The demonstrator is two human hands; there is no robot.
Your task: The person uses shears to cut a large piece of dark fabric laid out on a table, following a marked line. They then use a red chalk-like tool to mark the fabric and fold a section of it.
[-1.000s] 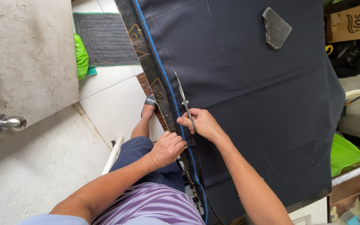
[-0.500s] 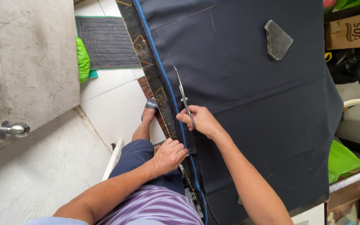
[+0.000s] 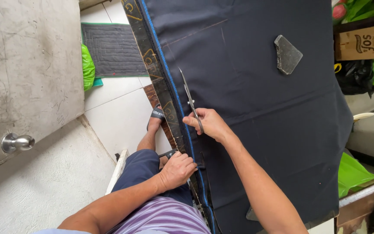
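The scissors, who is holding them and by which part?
The right hand holds the scissors by the handle end, blades pointing away over the dark cloth. The left hand grips the cloth's blue edge at the table side.

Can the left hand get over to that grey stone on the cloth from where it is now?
Probably not without a shift. The left hand grips the cloth's near edge, and the stone lies far across it. The right hand with the scissors and its forearm lie between them.
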